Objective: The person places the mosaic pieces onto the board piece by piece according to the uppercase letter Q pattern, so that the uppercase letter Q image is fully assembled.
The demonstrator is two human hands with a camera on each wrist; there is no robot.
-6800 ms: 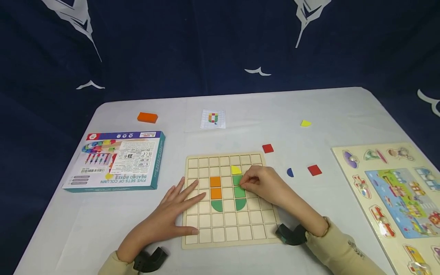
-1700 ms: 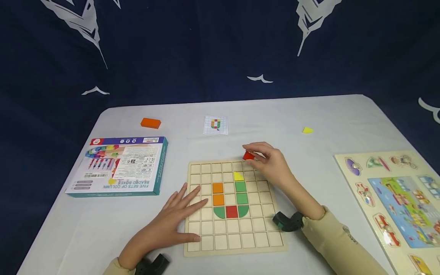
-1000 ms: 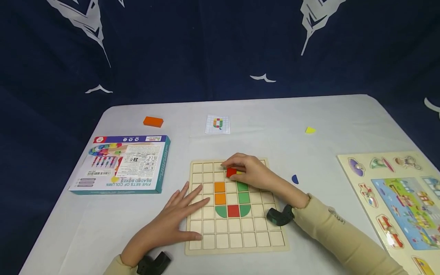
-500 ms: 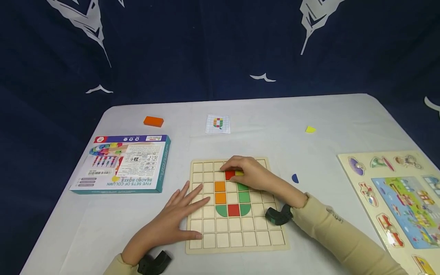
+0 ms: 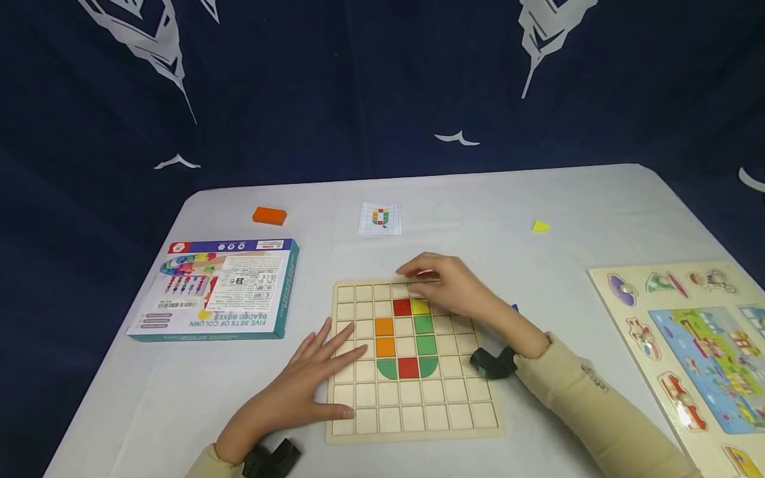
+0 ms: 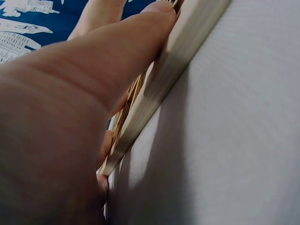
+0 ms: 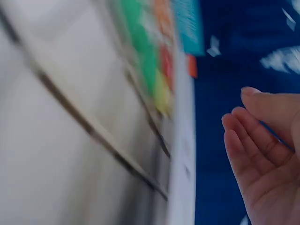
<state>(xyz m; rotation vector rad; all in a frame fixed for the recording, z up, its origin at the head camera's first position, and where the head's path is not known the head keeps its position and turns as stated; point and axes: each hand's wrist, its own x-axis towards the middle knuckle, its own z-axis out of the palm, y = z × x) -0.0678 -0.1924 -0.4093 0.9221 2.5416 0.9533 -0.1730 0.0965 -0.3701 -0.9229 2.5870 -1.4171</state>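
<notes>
A wooden grid board lies on the white table. My left hand rests on its left side with fingers spread; in the left wrist view the thumb lies on the wooden edge. Just above an upper red square tile and a yellow rounded tile is my right hand, holding nothing. Its fingers are loosely bent, apart from the thumb, in the right wrist view. Below sit orange squares, green squares, green rounded tiles and a lower red square.
A small pattern card and an orange block lie behind the board. A box is at left, a picture puzzle at right. A yellow piece lies back right; a blue piece is mostly hidden by the right arm.
One red square went into the bottom row earlier. My right hand brought another into the cell left of the yellow tile, let go and lifted away. My left hand stayed put.
</notes>
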